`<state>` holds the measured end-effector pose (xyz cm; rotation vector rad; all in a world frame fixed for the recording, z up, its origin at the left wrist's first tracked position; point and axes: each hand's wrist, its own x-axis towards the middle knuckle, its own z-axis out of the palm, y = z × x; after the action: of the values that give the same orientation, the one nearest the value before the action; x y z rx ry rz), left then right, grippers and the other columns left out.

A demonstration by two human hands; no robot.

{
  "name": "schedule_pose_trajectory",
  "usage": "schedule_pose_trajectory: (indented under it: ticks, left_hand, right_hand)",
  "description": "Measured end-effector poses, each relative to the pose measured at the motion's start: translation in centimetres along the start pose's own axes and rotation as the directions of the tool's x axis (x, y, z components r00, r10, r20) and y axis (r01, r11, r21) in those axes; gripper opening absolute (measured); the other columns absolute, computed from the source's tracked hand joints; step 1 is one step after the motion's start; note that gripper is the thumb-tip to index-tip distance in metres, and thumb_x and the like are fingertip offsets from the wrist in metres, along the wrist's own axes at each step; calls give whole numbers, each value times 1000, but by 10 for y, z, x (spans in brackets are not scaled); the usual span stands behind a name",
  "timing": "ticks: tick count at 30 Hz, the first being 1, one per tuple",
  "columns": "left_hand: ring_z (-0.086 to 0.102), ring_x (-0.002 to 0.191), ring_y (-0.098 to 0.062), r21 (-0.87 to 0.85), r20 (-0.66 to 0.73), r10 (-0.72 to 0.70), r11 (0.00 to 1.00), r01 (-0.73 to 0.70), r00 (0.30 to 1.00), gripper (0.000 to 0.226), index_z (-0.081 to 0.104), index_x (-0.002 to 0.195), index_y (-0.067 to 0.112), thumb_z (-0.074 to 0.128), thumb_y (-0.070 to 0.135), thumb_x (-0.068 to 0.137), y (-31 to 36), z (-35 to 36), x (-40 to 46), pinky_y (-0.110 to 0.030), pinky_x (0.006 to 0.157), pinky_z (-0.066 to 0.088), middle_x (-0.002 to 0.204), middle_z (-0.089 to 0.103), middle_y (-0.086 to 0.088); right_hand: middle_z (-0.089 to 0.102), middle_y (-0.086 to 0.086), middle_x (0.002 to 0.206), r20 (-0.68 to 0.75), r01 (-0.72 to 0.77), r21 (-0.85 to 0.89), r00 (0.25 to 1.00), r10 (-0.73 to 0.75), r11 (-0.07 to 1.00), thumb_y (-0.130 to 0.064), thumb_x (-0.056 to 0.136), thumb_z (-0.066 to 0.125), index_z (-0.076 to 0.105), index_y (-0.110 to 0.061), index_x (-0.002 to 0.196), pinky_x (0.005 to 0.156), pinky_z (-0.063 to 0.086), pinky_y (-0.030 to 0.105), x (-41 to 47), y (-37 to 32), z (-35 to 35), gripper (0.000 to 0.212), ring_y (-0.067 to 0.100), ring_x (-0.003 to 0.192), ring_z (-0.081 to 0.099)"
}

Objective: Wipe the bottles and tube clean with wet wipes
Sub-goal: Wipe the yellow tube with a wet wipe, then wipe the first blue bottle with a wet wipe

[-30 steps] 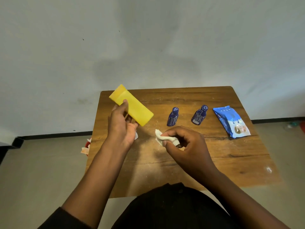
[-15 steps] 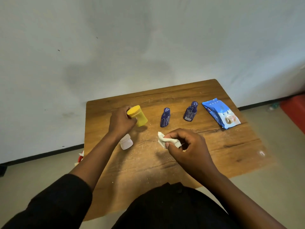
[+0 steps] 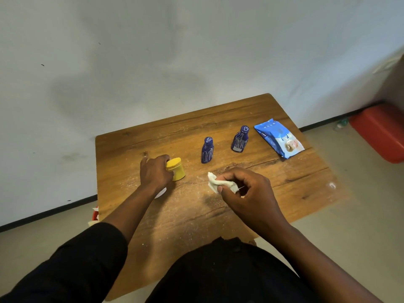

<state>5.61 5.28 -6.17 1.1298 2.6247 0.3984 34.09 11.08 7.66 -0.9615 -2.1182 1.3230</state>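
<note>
Partly hidden under left hand: yellow tube.

Yellow tube, two upright blue bottles

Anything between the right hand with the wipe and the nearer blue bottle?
Nothing visible. The right hand pinches the wipe just in front of the nearer blue bottle, with only bare table between. The left hand and yellow tube sit off to the side.
</note>
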Motion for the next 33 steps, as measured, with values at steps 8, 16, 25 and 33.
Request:
schedule_pose_trajectory:
  ticks: [8, 16, 25, 33]
  left_hand:
    - [69, 96, -28, 34, 22, -3, 999, 2, 1000, 38, 67, 113, 29, 80, 39, 79, -2, 8, 2, -51, 119, 26, 96, 77, 0]
    - [64, 120, -25, -47, 58, 8, 999, -6, 998, 66, 60, 132, 29, 87, 48, 75, 18, -13, -7, -47, 120, 30, 129, 72, 4]
    - [45, 145, -24, -14, 7, 85, 996, -85, 996, 69, 54, 144, 27, 77, 54, 85, 73, -31, -4, -48, 126, 16, 149, 58, 1]
    - [61, 128, -23, -102, 11, 102, 990, -100, 995, 58, 59, 141, 22, 77, 41, 89, 121, -7, 32, -40, 101, 53, 142, 64, 1]
  right_hand:
    - [73, -20, 96, 18, 12, -11, 1000, -12, 1000, -8, 89, 78, 76, -29, 103, 68, 50, 11, 3, 1, -7, 25, 1, 88, 68]
    - [74, -18, 97, 33, 8, 13, 999, -8, 1000, -8, 90, 78, 76, -29, 104, 67, 52, 15, 10, 4, -15, 25, 4, 87, 68]
    - [75, -14, 93, 24, -22, 79, 1000, 20, 997, -10, 91, 77, 77, -24, 107, 60, 54, 22, 15, 14, -35, 22, 11, 74, 67]
    - [74, -10, 87, 9, -64, 115, 998, 63, 991, -9, 90, 78, 75, -26, 104, 58, 47, 13, 18, 23, -70, 23, 0, 67, 62]
